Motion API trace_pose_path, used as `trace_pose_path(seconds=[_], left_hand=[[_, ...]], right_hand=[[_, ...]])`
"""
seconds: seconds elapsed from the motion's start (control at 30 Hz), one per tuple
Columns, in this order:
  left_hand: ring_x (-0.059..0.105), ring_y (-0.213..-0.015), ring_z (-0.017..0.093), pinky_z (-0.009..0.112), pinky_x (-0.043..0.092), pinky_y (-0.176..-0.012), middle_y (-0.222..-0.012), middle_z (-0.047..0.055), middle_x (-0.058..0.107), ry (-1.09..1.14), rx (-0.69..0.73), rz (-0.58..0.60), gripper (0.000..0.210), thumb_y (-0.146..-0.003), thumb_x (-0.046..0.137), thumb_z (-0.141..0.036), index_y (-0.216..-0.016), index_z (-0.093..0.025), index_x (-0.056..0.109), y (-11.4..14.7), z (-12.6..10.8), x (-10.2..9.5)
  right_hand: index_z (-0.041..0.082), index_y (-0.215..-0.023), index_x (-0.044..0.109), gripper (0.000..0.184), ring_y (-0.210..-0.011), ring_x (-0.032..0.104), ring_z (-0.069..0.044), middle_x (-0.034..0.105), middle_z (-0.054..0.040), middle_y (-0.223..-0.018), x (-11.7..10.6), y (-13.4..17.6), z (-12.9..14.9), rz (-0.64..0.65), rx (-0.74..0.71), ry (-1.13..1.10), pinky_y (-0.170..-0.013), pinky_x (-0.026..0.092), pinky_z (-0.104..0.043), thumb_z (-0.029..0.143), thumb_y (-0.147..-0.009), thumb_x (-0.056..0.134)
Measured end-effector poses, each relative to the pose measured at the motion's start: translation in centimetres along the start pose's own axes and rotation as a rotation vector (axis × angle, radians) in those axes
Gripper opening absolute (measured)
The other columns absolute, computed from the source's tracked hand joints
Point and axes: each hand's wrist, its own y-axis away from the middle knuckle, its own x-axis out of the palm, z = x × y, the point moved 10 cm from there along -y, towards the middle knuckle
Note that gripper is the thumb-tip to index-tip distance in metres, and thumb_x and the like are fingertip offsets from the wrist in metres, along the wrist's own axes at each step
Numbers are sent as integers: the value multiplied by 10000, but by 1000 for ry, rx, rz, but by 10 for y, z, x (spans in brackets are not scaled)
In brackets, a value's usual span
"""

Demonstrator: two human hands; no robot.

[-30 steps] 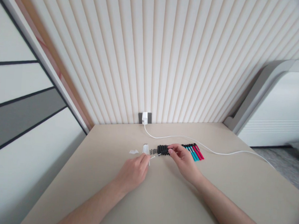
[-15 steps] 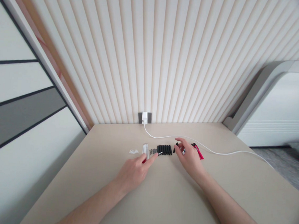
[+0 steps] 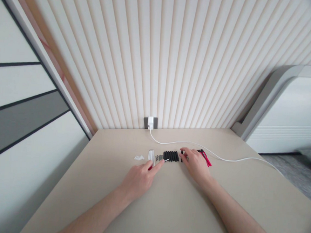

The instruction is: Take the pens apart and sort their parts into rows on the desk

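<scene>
My left hand (image 3: 141, 175) is closed around a slim tool with a red handle (image 3: 150, 168). Its thin metal tip points right, toward a row of several black cylindrical pieces (image 3: 171, 156). At the right end of that row, my right hand (image 3: 194, 164) has thumb and index finger at a small black piece (image 3: 181, 156), which stands slightly apart from the others. The other fingers curl behind and hide part of the view. Just beyond my left hand lie white sticks (image 3: 151, 155) and small grey pieces (image 3: 159, 158).
Small white pieces (image 3: 139, 157) lie on the left of the beige table (image 3: 165, 208). Red-and-black tools (image 3: 206, 158) lie right of my right hand. A white cable (image 3: 221, 158) runs from a charger (image 3: 150, 122) at the ribbed wall across the back.
My right hand has shifted slightly left, and the small black piece at its fingertips is now more upright and nearer the row. My left hand stays in place.
</scene>
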Motion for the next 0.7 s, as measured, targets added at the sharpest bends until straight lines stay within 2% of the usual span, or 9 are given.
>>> trace_pose_path(seconds=[0.27, 0.43, 0.7], left_hand=[[592, -687, 151, 250, 506, -601, -933, 59, 583, 2, -5, 16, 603, -896, 384, -91, -1474, -252, 321, 0, 0, 0], [596, -696, 159, 263, 513, -604, -943, 57, 584, -7, -9, 36, 587, -906, 375, -100, -1469, -259, 330, 0, 1, 1], [582, -685, 151, 247, 503, -597, -924, 58, 573, 11, -1, 22, 595, -899, 372, -98, -1472, -252, 321, 0, 1, 1]], right_hand=[[215, -1107, 636, 221, -880, 622, -240, 714, -71, -899, -1, -2, 6, 4, -41, 89, -775, 418, -334, 279, -941, 504], [226, -983, 682, 203, -895, 598, -223, 689, -61, -921, -10, -1, 7, -3, -69, 111, -807, 399, -332, 241, -948, 483], [267, -900, 718, 108, -923, 560, -224, 636, -49, -962, -14, 6, 14, 29, -133, 185, -789, 365, -357, 247, -858, 620]])
